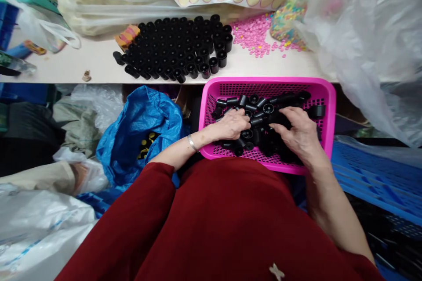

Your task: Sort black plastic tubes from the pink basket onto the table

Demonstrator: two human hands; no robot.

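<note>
At the near edge of the table (95, 59), I have the pink basket (263, 80) in view, with loose black cylinders (268, 109) lying jumbled inside it. My left hand (234, 124) is bent down among them on the left, its fingers bunched together; I cannot tell whether they grip one. My right hand (299, 134) works the right side, thumb and forefinger apart over the dark pile (black on black, so I cannot tell if a piece sits between them). Farther off, a block of black cylinders (178, 46) stands mostly upright on the table, left of scattered pink beads (252, 35). I judge the step in hand to be picking through the heap; the next move seems to call for a firm pinch on a single cylinder, clear of its neighbours.
</note>
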